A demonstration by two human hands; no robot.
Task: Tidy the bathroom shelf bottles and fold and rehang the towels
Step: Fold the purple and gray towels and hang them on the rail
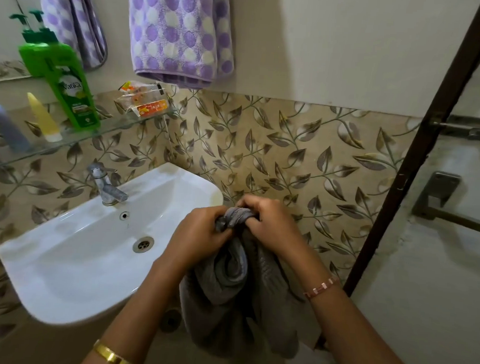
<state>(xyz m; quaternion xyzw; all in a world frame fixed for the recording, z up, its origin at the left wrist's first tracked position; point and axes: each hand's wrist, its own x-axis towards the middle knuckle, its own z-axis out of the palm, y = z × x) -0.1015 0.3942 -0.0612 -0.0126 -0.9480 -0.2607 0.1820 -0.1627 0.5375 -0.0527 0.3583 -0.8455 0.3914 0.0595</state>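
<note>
A grey towel (228,286) hangs bunched in front of me, to the right of the sink. My left hand (198,232) and my right hand (270,221) both grip its top edge, close together. A purple-and-white spotted towel (179,33) hangs folded on the wall above. On the glass shelf (117,125) at left stand a green pump bottle (69,89), a yellow tube (45,118) and a grey-blue tube (7,127), with several orange packets (144,100) at its right end.
A white sink (65,262) with a metal tap (104,184) sits below the shelf. A mirror (9,20) at top left reflects the towel and bottle. A dark door frame (422,145) runs diagonally at right, with a metal latch (436,193) beyond it.
</note>
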